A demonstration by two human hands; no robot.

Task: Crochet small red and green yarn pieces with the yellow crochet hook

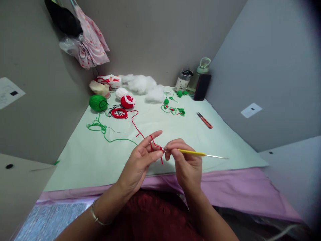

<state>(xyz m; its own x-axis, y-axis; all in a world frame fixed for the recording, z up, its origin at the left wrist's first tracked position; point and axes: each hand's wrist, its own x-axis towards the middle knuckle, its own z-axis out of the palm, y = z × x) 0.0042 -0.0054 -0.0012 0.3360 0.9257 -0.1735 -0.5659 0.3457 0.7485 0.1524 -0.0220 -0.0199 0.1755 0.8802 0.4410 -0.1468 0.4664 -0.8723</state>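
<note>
Head view, one entry. Grey partition walls enclose a desk on three sides; a pale green sheet (225,147) covers it, with a purple cloth (238,187) along its near edge.

In hand:
- Left hand (140,164), bracelet (96,214) on the wrist: thumb and fingers closed in a pinch on the red yarn (140,132), forefinger raised, with the strand running over it.
- Right hand (187,164): fingers closed narrowly around the crochet hook (193,152) on its yellow handle. The working end points left and meets the yarn at the left fingertips; the bare metal tail sticks out to the right, past the hand.
- Both hands sit close together above the near edge of the sheet. From the pinch the red yarn trails away across the sheet to a red yarn coil (119,113), and a short end hangs below the fingers.

On the desk, well apart from the hands:
- green yarn ball (98,102), far left, with a loose green strand (105,132) lying nearer.
- red-and-white ball (127,101) and white ball (121,92), just beside the coil.
- white stuffing (141,83), at the back wall.
- small green pieces (175,109), centre back.
- orange-handled snips (205,121), right of centre.
- jar (182,80), bottle (200,72) and dark box (202,87), in the back corner.

On the wall: pink bag (91,43), hanging at upper left.
</note>
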